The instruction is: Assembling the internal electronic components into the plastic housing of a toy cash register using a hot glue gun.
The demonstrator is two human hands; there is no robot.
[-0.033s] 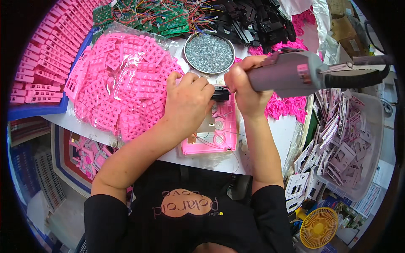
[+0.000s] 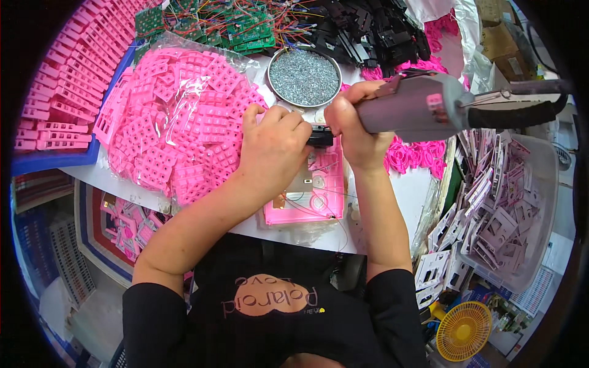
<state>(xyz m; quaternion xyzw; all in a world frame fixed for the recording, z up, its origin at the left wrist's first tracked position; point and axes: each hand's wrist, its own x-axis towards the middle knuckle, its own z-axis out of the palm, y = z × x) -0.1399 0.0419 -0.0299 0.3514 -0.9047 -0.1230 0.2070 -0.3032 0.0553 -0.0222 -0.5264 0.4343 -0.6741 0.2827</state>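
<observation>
My right hand (image 2: pixel 356 126) is wrapped around a grey electric screwdriver (image 2: pixel 423 107) with a black cable end. Its dark tip (image 2: pixel 319 136) points left, onto the top edge of a pink plastic housing (image 2: pixel 310 199). The housing lies flat on the white table and shows a small board and thin wires inside. My left hand (image 2: pixel 273 147) is curled over the housing's upper left part, fingers beside the screwdriver tip, holding it down. A round metal dish of small screws (image 2: pixel 305 76) stands just behind both hands.
A clear bag of pink plastic frames (image 2: pixel 178 122) lies to the left, with stacked pink parts in a blue tray (image 2: pixel 55 92) beyond. Green circuit boards (image 2: pixel 215 21) and black parts (image 2: pixel 368 27) lie behind. A clear bin of pale cards (image 2: pixel 509 227) and a yellow fan (image 2: pixel 463 331) are on the right.
</observation>
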